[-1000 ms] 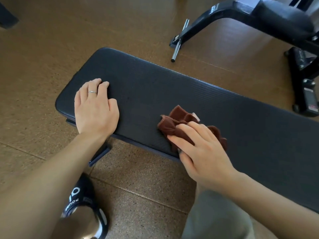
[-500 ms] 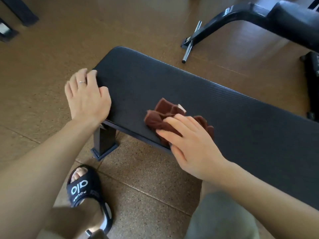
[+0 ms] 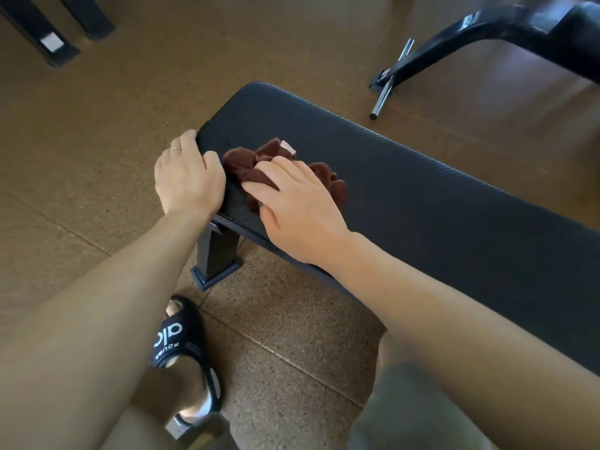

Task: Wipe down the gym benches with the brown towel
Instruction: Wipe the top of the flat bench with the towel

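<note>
Your right hand (image 3: pixel 302 206) lies flat on the bunched brown towel (image 3: pixel 246 167), fingers fairly straight and pressing it down onto the padded black worktop (image 3: pixel 422 196) rather than curling round it. The towel sits near the worktop's left end, close to the near edge, with a small pale tag (image 3: pixel 287 146) showing at its far side. Your left hand (image 3: pixel 186 180) grips that left end of the pad, fingers curled over the rounded edge and the thumb just beside the towel; a ring (image 3: pixel 175 149) shows on one finger. Below the left hand, the worktop's black leg (image 3: pixel 218 251) stands on the brown speckled floor (image 3: pixel 292 336). Your foot in a black slide sandal (image 3: pixel 177 336) rests on the floor near that leg. Beyond the worktop, at upper right, another black bench frame (image 3: pixel 454 34) stands with a metal bar (image 3: pixel 391 79) at its foot, and dark equipment feet (image 3: pixel 52 34) show at upper left.
</note>
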The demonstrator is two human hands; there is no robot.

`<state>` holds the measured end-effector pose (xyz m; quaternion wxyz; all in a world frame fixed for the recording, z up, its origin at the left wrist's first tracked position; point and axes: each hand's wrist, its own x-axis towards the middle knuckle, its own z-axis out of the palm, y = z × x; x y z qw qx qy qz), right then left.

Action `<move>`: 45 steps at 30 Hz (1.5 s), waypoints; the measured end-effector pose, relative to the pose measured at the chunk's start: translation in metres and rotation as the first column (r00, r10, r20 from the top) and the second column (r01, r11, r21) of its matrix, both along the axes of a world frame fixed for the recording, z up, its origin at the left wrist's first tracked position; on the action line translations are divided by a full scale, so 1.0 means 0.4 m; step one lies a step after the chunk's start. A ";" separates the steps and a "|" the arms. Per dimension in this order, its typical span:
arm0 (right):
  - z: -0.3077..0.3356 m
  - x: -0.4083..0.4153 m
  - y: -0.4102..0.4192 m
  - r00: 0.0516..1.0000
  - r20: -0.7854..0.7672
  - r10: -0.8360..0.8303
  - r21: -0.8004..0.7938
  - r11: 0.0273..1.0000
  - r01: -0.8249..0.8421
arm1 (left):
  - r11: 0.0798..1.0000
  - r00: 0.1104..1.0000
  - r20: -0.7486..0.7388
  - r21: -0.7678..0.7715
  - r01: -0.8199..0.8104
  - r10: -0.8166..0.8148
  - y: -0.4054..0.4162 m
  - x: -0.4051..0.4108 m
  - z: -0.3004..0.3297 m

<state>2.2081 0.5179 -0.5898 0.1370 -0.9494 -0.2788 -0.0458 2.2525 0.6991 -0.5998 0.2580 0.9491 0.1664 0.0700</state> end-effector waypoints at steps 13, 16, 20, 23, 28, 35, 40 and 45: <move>-0.003 -0.164 -0.089 0.966 0.022 0.258 -0.238 0.940 -0.245 | 0.842 0.995 -0.049 -0.531 -0.100 0.087 0.056 -0.009 0.015; -0.008 -0.070 0.071 0.965 0.090 0.245 -0.193 0.955 -0.225 | 0.711 0.988 -0.109 -0.685 -0.156 0.112 0.069 -0.018 0.034; 0.005 -0.069 0.082 0.974 0.068 0.214 -0.153 0.967 -0.202 | 0.523 0.968 -0.183 -0.816 -0.246 0.170 0.078 -0.050 0.028; 0.015 -0.160 -0.049 0.978 -0.015 0.208 -0.238 0.949 -0.206 | 0.494 0.961 -0.168 -0.831 -0.257 0.217 0.080 -0.067 0.007; 0.023 -0.257 -0.226 0.981 -0.028 0.191 -0.345 0.919 -0.189 | 0.485 0.968 -0.136 -0.845 -0.225 0.210 0.080 -0.068 -0.008; -0.007 -0.029 0.078 0.958 0.079 0.274 -0.134 0.956 -0.262 | 0.321 0.955 -0.147 -0.919 -0.227 0.256 0.096 -0.054 -0.028; -0.013 0.057 0.219 0.965 0.097 0.243 -0.030 0.970 -0.242 | 0.187 0.946 -0.194 -0.951 -0.246 0.260 0.110 -0.058 -0.023; 0.004 -0.073 0.025 0.984 -0.010 0.181 -0.074 0.981 -0.181 | 0.190 0.930 -0.175 -0.951 -0.245 0.322 0.102 -0.050 -0.038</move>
